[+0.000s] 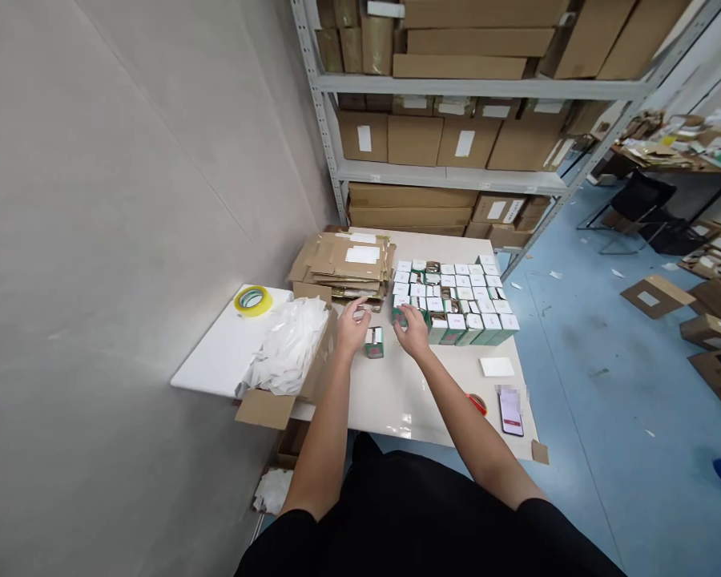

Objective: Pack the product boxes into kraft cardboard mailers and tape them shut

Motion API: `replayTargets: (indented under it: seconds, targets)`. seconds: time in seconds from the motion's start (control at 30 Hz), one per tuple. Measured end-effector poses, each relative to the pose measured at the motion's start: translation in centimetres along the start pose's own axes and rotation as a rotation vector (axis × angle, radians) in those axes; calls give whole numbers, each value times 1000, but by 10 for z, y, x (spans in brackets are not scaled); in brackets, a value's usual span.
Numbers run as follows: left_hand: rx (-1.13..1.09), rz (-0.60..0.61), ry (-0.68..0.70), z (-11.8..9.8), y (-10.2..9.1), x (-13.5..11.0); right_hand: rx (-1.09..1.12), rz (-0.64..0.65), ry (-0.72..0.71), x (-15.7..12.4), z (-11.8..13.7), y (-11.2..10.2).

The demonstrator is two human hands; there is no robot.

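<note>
Reaching over the tabletop [396, 393], the two arms flank a small green box [374, 343], which stands on its own just in front of the rows [473, 320] of similar white-topped boxes. The left hand [351, 328] is beside it, fingers partly curled with a gap to the thumb; whether it has hold of anything, I cannot tell. The right hand [414, 332] is at the near left corner of the rows, fingers bent and parted, overlapping a box there; whether it grips that one is unclear.

Behind the left hand lies a pile of flattened cardboard [330, 268]. To its left, an open carton [320, 365] holds white bags [285, 344], with a yellow tape roll [239, 303] beyond. Right of the right forearm are a red roll [479, 405], a white card [496, 367] and a phone [510, 413].
</note>
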State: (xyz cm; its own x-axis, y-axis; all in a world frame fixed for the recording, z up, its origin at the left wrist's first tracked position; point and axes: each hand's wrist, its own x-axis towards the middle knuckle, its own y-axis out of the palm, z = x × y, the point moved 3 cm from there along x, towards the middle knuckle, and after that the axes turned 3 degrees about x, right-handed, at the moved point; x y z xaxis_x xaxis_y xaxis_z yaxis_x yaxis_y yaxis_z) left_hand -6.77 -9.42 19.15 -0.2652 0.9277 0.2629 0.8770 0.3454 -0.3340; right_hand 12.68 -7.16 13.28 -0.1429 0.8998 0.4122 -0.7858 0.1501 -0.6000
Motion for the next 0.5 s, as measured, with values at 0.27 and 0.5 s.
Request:
replayTargets:
  seconds: [0.27, 0.5]
  targets:
    - [-52, 41, -41, 57, -54, 106, -7, 65, -13, 105, 33, 83]
    - [68, 167, -153, 128, -80, 217, -62, 142, 76, 187, 23, 159]
